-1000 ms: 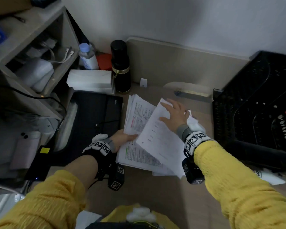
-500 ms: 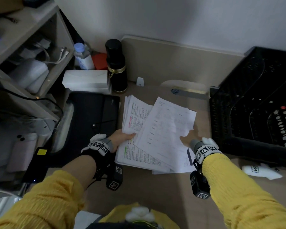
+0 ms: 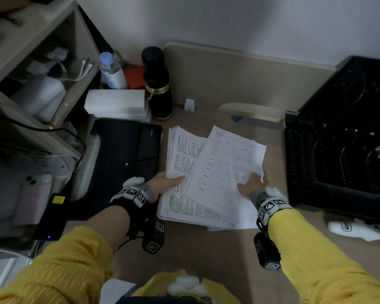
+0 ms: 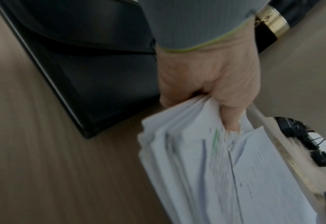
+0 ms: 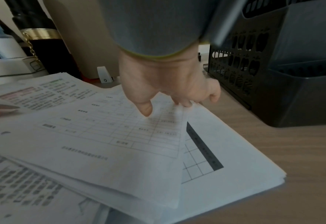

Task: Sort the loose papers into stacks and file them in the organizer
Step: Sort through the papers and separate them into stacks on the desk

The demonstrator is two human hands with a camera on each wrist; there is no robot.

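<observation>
A loose pile of printed papers [image 3: 198, 207] lies on the desk in front of me. My left hand [image 3: 165, 183] grips a sheaf with coloured highlights [image 3: 184, 154] by its near edge, thumb on top; the left wrist view shows my left hand [image 4: 212, 84] curled round the sheaf of pages [image 4: 215, 166]. My right hand [image 3: 252, 184] pinches the right edge of a form sheet with a table [image 3: 224, 167], thumb on top and fingers under it. In the right wrist view the form sheet [image 5: 108, 136] is lifted off a grid sheet [image 5: 206, 159]. The black mesh organizer [image 3: 338, 139] stands at the right.
A black folder [image 3: 123, 154] lies left of the papers, beside a shelf unit [image 3: 31, 73]. At the back stand a black flask [image 3: 157, 84], a water bottle [image 3: 112, 72] and a white box [image 3: 116, 104]. A white object [image 3: 355, 230] lies by the organizer's near side.
My right hand drew back from the far part of the form sheet to its near right edge and took hold of it. The left hand kept its grip on the sheaf.
</observation>
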